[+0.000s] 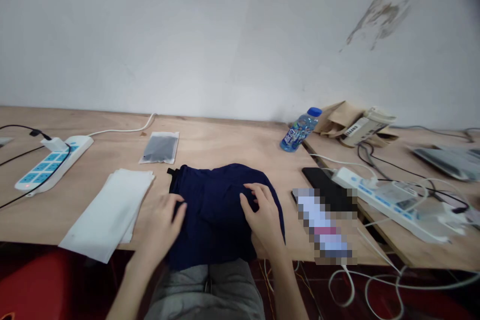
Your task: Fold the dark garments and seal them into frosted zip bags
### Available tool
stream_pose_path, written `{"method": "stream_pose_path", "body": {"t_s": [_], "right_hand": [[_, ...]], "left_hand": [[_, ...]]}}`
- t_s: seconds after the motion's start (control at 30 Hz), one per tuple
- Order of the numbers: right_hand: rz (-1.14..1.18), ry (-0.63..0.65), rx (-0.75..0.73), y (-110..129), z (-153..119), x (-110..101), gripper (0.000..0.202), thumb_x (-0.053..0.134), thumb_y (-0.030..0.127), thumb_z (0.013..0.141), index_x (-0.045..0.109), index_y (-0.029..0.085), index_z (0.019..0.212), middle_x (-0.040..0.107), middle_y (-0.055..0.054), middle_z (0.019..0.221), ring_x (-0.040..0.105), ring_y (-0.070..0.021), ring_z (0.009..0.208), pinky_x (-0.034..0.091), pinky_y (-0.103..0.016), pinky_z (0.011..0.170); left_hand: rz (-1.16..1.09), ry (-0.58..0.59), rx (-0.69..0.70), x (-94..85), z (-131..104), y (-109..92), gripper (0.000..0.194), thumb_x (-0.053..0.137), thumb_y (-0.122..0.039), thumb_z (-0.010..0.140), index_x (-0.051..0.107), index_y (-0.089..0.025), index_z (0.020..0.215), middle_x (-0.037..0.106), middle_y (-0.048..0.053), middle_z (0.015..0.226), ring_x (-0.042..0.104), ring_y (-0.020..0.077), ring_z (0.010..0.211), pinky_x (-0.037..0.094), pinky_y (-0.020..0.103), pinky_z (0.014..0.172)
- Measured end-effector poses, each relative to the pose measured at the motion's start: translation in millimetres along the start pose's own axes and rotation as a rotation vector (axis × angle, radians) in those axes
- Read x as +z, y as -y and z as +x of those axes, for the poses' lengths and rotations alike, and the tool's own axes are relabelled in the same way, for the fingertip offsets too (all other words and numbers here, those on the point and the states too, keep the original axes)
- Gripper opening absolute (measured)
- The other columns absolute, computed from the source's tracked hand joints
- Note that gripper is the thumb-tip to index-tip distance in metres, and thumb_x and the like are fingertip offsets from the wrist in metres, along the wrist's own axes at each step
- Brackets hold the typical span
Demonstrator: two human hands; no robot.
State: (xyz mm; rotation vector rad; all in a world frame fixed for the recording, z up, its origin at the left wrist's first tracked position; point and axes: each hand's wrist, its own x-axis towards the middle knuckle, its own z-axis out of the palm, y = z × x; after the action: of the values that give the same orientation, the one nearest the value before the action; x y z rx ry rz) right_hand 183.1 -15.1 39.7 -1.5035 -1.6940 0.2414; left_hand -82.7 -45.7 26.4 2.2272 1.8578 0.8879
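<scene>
A dark navy piece of cloth (219,205), perhaps a folded garment or a bag, lies at the table's front edge, its lower part hanging over towards the lap. A black band or tab sticks out at its upper left corner. My left hand (165,220) rests along the cloth's left edge, with thumb and forefinger apart. On the right side of the cloth is my right hand (262,212), its fingers bent but spread and touching the fabric. Neither hand visibly grips anything.
White sheets or pouches (108,210) lie to the left, beside a power strip (54,162). Behind is a clear packet with dark contents (161,147). To the right are a bottle (300,130), a phone (322,225), a black slab (326,185), another power strip (390,205) and cables.
</scene>
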Motion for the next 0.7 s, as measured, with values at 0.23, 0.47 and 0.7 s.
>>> {"method": "stream_pose_path", "body": {"t_s": [0.23,0.47,0.7], "right_hand": [[-0.122,0.313,-0.216,11.9,-33.7,-4.8,0.031,0.056,0.015,0.081,0.061,0.022,0.111,0.057,-0.011,0.127,0.051,-0.0294,0.121,0.047,-0.048,0.099],[-0.213,0.233,-0.283,5.0,-59.5,14.4,0.054,0.052,0.007,0.08,0.052,0.02,0.132,0.04,-0.014,0.149,0.034,-0.0313,0.139,0.042,-0.051,0.106],[-0.173,0.058,-0.31,9.6,-33.1,12.2,0.024,0.052,0.019,0.091,0.065,0.021,0.111,0.07,-0.009,0.112,0.058,-0.0292,0.117,0.041,-0.053,0.103]], "left_hand": [[-0.019,0.135,0.004,45.2,-9.6,-53.4,0.037,0.049,-0.022,0.09,0.049,-0.019,0.127,0.063,0.011,0.109,0.061,0.0278,0.102,0.052,0.039,0.079],[-0.106,0.076,0.047,33.3,8.8,-44.9,0.014,0.056,-0.02,0.088,0.065,-0.023,0.098,0.068,0.003,0.089,0.061,0.0229,0.09,0.05,0.038,0.083],[-0.457,-0.167,-0.15,36.0,20.3,-45.5,0.027,0.051,-0.03,0.091,0.059,-0.024,0.116,0.066,0.006,0.103,0.062,0.0199,0.096,0.052,0.036,0.084]]}}
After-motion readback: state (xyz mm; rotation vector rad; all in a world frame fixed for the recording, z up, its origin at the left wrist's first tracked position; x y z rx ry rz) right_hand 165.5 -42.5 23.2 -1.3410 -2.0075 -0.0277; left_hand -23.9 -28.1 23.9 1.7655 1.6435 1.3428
